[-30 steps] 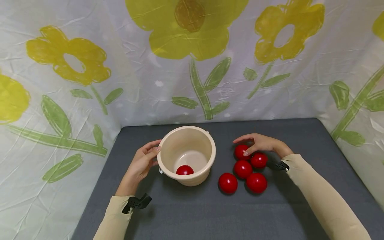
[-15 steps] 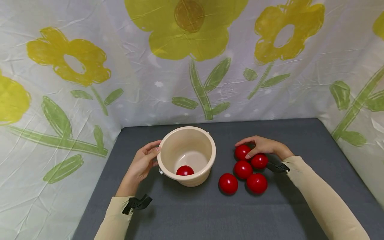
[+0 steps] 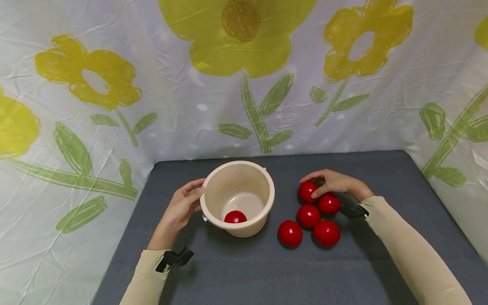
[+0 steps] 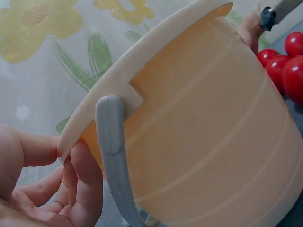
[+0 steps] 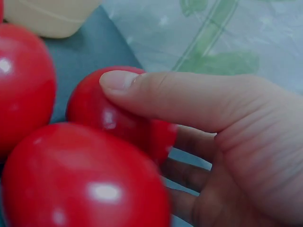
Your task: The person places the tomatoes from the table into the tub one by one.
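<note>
A cream bucket (image 3: 264, 199) with a grey handle (image 4: 113, 156) stands on the dark grey table (image 3: 244, 271); one red ball (image 3: 235, 217) lies inside it. My left hand (image 3: 183, 203) holds the bucket (image 4: 213, 132) at its left rim, thumb on the lip and fingers (image 4: 80, 189) against the wall. Several red balls lie in a cluster right of the bucket. My right hand (image 3: 335, 184) curls over the farthest ball (image 3: 306, 191); the thumb (image 5: 165, 99) presses on that ball (image 5: 104, 113). It sits on the table, touching its neighbours (image 5: 23, 85).
The other red balls (image 3: 308, 215) (image 3: 289, 233) (image 3: 326, 233) (image 3: 329, 204) lie between the bucket and my right forearm. A flowered white cloth (image 3: 244, 84) hangs behind and on both sides of the table.
My right hand has settled slightly closer around the farthest ball. The bucket, the left hand and the other balls have not moved.
</note>
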A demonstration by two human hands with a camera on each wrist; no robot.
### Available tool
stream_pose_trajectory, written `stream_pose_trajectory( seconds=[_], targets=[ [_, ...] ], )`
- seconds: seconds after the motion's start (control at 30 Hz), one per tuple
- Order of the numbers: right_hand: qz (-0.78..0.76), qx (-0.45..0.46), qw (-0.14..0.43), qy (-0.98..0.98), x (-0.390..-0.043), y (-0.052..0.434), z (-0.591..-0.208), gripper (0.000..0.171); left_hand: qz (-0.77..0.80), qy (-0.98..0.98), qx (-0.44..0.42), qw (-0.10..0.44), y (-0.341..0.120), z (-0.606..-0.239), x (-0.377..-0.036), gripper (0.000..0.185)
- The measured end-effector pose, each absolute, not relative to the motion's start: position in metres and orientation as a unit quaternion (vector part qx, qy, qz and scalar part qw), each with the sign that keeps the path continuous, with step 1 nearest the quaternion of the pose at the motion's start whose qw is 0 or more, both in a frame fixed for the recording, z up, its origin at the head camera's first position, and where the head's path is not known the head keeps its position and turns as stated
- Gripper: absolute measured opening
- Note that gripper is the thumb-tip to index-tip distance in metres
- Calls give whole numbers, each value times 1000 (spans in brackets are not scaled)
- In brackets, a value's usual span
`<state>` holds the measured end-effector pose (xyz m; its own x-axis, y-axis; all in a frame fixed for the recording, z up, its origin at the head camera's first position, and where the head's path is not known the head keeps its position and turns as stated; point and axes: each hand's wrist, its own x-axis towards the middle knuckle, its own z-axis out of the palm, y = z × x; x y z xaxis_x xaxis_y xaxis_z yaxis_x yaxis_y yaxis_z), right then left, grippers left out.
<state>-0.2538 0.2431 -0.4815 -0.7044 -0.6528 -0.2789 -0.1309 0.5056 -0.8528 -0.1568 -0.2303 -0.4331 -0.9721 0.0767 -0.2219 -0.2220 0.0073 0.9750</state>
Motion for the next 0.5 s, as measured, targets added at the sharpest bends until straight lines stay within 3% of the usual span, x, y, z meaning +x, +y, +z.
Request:
stream_pose_trajectory(
  seconds=[0.23,0.5],
  targets=[
    [-435,-255,269,820,-260,239,-452,60,701,704,-53,104,-230,-433,-157,49],
    [-451,-268,277,805,-267,222,-417,56,703,701,-50,106,-230,-433,-157,50]
  ],
)
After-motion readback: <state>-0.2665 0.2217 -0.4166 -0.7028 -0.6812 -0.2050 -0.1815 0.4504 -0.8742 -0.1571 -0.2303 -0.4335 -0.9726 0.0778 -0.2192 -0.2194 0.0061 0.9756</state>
